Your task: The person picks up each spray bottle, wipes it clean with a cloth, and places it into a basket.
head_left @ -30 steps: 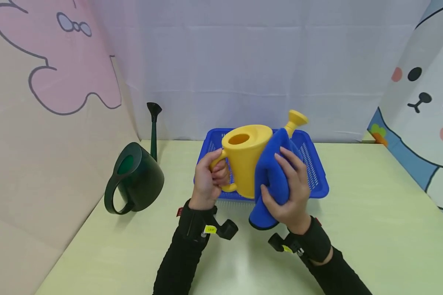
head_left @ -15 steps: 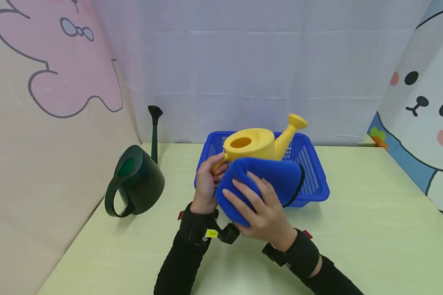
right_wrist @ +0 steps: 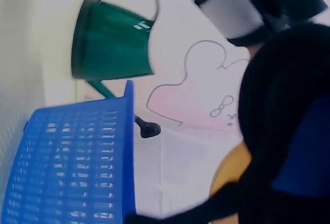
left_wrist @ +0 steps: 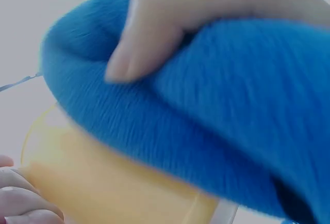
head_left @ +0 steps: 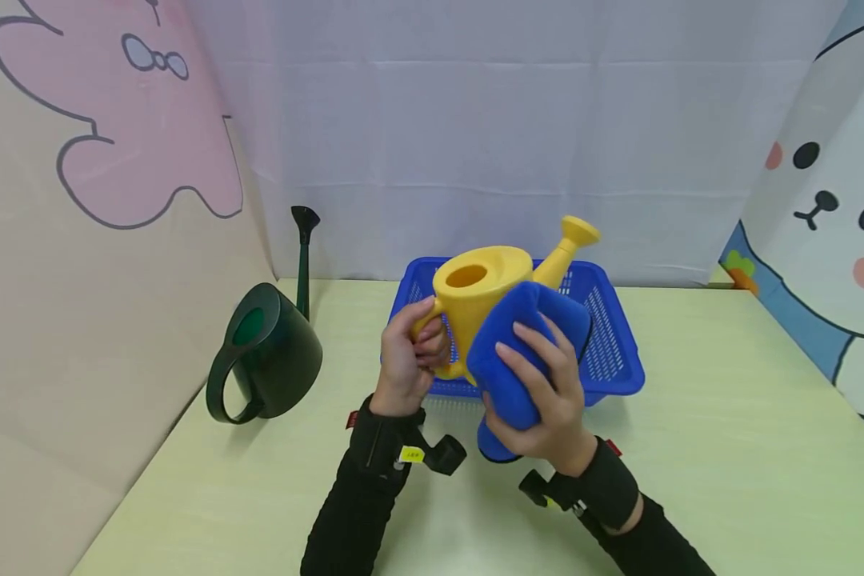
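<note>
My left hand (head_left: 406,356) is curled round the handle of the yellow plastic watering can (head_left: 470,316), whose spout points up and away to the right, in front of and overlapping the blue slotted plastic basket (head_left: 628,352); I cannot tell whether the can's base touches the basket. My right hand (head_left: 553,392) grips the folded, fuzzy blue cloth (head_left: 507,392), fingers over one side and thumb on the other, and it appears to lie against the side of the can nearest that hand. For wiping well, as I judge this step to be, I want the handle held steady so the can does not swing under the pressure, the cloth bunched flat rather than balled, and its loose lower end tucked in so it doesn't drag. The joint where spout meets body probably calls for a fingertip through the cloth and a lighter push. The dark green watering can (head_left: 284,360) sits on the pale surface (head_left: 727,432) to my left, well apart from this work.
</note>
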Motion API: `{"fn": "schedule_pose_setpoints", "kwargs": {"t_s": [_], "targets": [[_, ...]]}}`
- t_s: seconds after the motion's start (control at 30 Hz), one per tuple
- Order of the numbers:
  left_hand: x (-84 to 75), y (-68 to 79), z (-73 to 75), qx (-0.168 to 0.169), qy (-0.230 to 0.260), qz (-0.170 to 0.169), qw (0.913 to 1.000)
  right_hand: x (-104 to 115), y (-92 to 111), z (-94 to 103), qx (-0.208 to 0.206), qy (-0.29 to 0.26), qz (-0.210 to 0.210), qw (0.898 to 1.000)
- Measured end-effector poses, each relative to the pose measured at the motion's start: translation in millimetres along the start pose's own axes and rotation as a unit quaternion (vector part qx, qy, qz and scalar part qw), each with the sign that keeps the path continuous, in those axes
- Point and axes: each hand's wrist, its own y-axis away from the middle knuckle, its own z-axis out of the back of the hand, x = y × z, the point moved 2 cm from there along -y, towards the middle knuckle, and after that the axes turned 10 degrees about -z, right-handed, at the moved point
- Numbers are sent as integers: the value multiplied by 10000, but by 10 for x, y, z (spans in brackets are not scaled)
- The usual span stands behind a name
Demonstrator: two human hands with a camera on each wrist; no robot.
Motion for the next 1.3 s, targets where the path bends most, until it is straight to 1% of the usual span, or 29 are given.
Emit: {"fn": "schedule_pose_setpoints", "kwargs": {"t_s": [0.1, 0.17, 0.27, 0.33, 0.37, 0.43, 0.5, 0.57, 0.67, 0.77, 0.83, 0.9, 1.03, 1.1, 1.17, 1.23, 1.3], "targets": [[-8, 1, 8, 46, 57, -9, 10000, -79, 0, 49, -237, -475, -644, 9965], [-19, 4, 10, 82, 108, -24, 9999, -142, -1, 73, -305, -820, -1050, 9906], [-33, 9, 19, 105, 148, -45, 9998, -218, 3, 103, -282, -1270, -1550, 9793], [-44, 13, 27, 87, 113, -64, 9999, -247, 5, 117, -224, -1416, -1793, 9733], [-48, 14, 31, 70, 91, -67, 9999, -254, 6, 120, -180, -1421, -1865, 9720], [-56, 15, 39, 31, 19, -71, 10000, -259, 9, 118, -130, -1320, -1894, 9729], [-61, 17, 45, -14, -31, -63, 10000, -244, 9, 106, -108, -1111, -1797, 9774], [-62, 15, 49, -46, -46, -48, 10000, -215, 13, 87, -70, -815, -1580, 9840], [-58, 11, 54, -90, -53, -44, 9999, -147, 20, 47, 6, -303, -1049, 9940], [-49, 9, 56, -116, -2, -63, 9999, -71, 29, 4, 162, 130, -375, 9991], [-43, 9, 52, -119, 53, -76, 9999, -19, 36, -22, 310, 416, 96, 9986], [-35, 9, 47, -134, 155, -74, 9998, 33, 51, -48, 516, 702, 543, 9947], [-22, 6, 30, -146, 399, 93, 9991, 114, 105, -118, 946, 1378, 1295, 9774], [-15, 6, 22, -158, 507, 213, 9984, 136, 130, -146, 1090, 1591, 1480, 9700], [-12, 7, 12, -161, 613, 285, 9976, 141, 144, -160, 1106, 1678, 1522, 9677], [-8, 6, 4, -178, 598, 237, 9978, 131, 144, -157, 986, 1598, 1421, 9719], [-5, 2, -3, -181, 512, 111, 9985, 112, 133, -144, 744, 1367, 1201, 9805]]}}
